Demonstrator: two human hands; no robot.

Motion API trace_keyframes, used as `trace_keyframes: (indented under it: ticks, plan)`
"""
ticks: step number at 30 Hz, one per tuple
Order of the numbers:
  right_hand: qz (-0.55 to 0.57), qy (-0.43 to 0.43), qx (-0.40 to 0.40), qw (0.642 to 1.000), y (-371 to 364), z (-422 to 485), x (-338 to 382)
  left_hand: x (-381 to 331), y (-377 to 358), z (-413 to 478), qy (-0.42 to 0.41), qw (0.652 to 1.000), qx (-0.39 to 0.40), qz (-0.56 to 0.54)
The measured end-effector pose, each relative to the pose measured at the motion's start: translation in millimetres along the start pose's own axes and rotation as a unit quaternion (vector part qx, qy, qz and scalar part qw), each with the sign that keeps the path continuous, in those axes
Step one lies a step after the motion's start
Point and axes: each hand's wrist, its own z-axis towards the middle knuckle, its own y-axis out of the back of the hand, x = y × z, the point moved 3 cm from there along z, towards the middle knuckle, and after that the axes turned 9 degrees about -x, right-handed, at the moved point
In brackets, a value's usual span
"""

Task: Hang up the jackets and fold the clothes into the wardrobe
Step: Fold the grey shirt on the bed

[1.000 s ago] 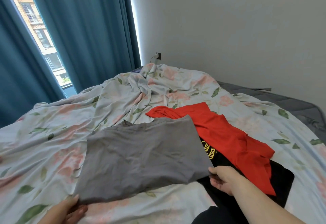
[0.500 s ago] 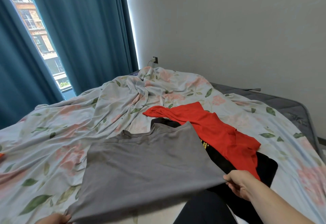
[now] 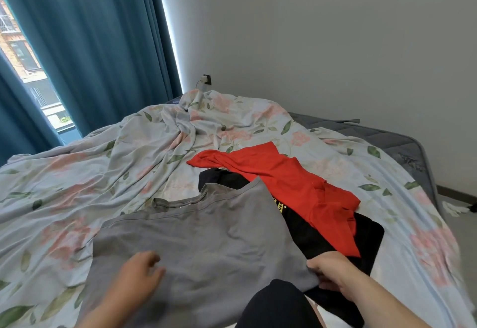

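A grey T-shirt [image 3: 206, 245] lies spread across the lower centre of the frame, on a bed covered by a floral sheet [image 3: 103, 162], its collar pointing away. The left hand [image 3: 139, 273] rests on the shirt's lower left part, fingers relaxed and grasping nothing. The right hand [image 3: 333, 271], at lower right, has its fingers pinched on the shirt's right edge. That edge overlaps a black garment [image 3: 335, 237], and a red garment [image 3: 291, 180] lies across the black one just beyond. Folding the pinched edge over could drag the black cloth along, since the two touch. The rumpled sheet may also bunch underneath and skew the fold.
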Motion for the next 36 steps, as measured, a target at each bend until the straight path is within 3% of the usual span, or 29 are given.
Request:
trace_keyframes:
  ticks: [3,7,11,19,24,27,31,36]
  plan:
    - [-0.001,0.032,0.01,0.999,-2,4,2,-95,-49,43,-0.063,0.994,0.086,-0.038]
    - [0.019,0.072,0.051,0.996,-6,6,7,-214,-104,85,-0.095,0.983,0.118,-0.101]
    - [0.042,0.079,0.074,0.993,-9,1,12,-263,-149,110,-0.064,0.983,0.156,-0.067]
    - [0.103,0.078,0.145,0.981,-17,-14,42,-263,-179,127,0.049,0.986,0.159,-0.015]
    - [0.066,0.112,0.178,0.975,-27,-43,65,-243,-155,140,0.025,0.989,0.133,-0.059]
    - [0.033,0.149,0.185,0.971,-42,-64,77,-215,-137,152,0.068,0.974,0.141,-0.162]
    - [0.011,0.184,0.192,0.964,-68,-93,88,-183,-109,153,0.159,0.924,0.141,-0.318]
    - [-0.001,0.21,0.229,0.95,-116,-135,103,-120,-60,150,0.203,0.898,0.123,-0.37]
